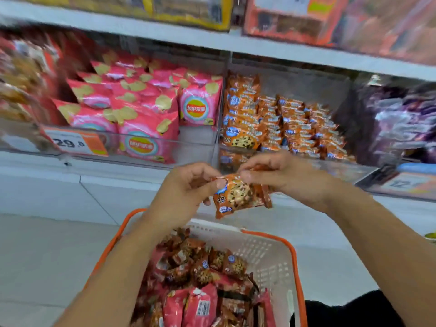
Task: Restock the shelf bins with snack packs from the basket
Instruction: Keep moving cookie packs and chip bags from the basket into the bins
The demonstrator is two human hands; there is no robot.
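Both my hands, left (188, 185) and right (280, 173), pinch one small orange cookie pack (240, 197) over the white basket with orange rim (278, 256). Ahead, a grey shelf (141, 31) holds a clear bin of orange cookie packs (295, 128), above the pale tiled floor (47, 256).

Both hands (188, 185) (280, 173) pinch cookie pack (238, 197) above basket (271, 253).

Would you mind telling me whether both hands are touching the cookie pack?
Touching. The head view shows the left hand and the right hand each pinching the top edge of the cookie pack.
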